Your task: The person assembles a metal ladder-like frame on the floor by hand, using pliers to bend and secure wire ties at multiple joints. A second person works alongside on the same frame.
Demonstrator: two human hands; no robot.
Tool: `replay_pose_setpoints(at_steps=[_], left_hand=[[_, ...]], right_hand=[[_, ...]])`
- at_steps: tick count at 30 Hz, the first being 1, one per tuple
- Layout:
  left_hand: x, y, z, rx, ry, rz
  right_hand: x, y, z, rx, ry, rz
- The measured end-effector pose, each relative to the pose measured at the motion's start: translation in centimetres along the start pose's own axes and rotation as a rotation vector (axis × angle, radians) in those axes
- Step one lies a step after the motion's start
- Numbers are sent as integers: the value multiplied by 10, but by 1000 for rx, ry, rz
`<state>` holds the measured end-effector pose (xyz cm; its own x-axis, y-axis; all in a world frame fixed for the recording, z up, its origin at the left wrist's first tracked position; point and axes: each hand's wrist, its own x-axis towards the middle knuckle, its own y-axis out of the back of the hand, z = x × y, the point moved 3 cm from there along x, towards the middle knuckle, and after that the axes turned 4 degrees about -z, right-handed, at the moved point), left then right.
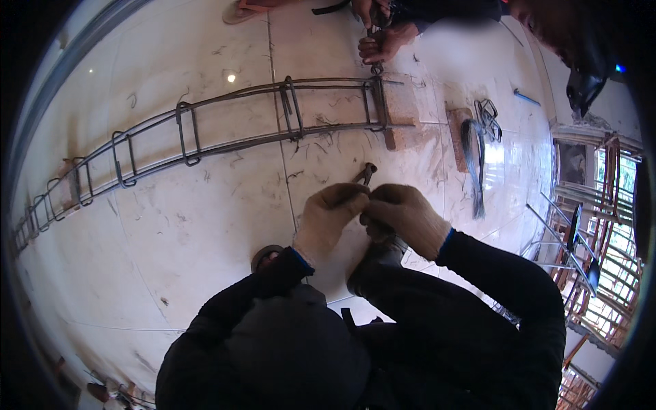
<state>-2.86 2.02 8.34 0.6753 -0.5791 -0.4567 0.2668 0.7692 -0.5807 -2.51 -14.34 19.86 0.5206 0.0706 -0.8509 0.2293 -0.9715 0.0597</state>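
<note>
Both hands wear pale knitted work gloves and meet in front of the person's chest, above a raised knee in dark trousers. The left hand is curled shut, fingertips pinched against those of the right hand, which is likewise closed; between them they grip a small pair of pincers, whose dark rusty jaws poke out above the knuckles (the handles are hidden inside the gloves, so how each hand holds them cannot be told). Just beyond the hands, on the pale scuffed tiled floor, lies a long rebar cage: parallel steel bars ringed by rectangular stirrups, running from the far left edge to the middle. Its right end rests on a brick. At that end a co-worker's hands reach down from the top, closed round a tool touching the bars. To the right of the brick lie a bundle of dark tie wire and a few loose stirrups beside a second brick
</note>
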Motion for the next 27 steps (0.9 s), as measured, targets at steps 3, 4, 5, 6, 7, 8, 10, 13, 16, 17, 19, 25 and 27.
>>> replay_pose_setpoints(at_steps=[3, 4, 5, 6, 7, 8, 10, 13, 16, 17, 19, 25, 27], left_hand=[[-13, -1, 18, -82, 17, 59], [-15, -1, 21, -142, 18, 69], [-13, 3, 20, -138, -1, 81], [-11, 8, 17, -136, -22, 102], [-10, 12, 17, -136, -43, 124], [-9, 14, 19, -116, -109, 134], [-9, 21, 28, -58, -229, 162], [-15, 33, 46, 105, -282, 343], [-16, 55, 53, 229, -348, 458], [-16, 60, 56, 209, -358, 481], [-20, 67, 61, 178, -374, 538], [-33, 80, 64, 65, -300, 593], [-38, 83, 65, 119, -320, 594]], right_hand=[[3, -3, -8, 16, 60, -48], [3, -4, -12, -5, 59, -47], [4, -6, -18, -29, 59, -46], [6, -8, -23, -55, 57, -54], [7, -9, -26, -64, 58, -65], [8, -11, -29, -74, 58, -76], [16, -15, -37, -94, 85, -116], [28, -25, -45, -111, 175, -194], [44, -33, -32, -164, 316, -270], [46, -34, -33, -248, 375, -282], [51, -43, -36, -303, 388, -283], [70, -67, -39, -265, 301, -178], [81, -70, -30, -228, 359, -163]])
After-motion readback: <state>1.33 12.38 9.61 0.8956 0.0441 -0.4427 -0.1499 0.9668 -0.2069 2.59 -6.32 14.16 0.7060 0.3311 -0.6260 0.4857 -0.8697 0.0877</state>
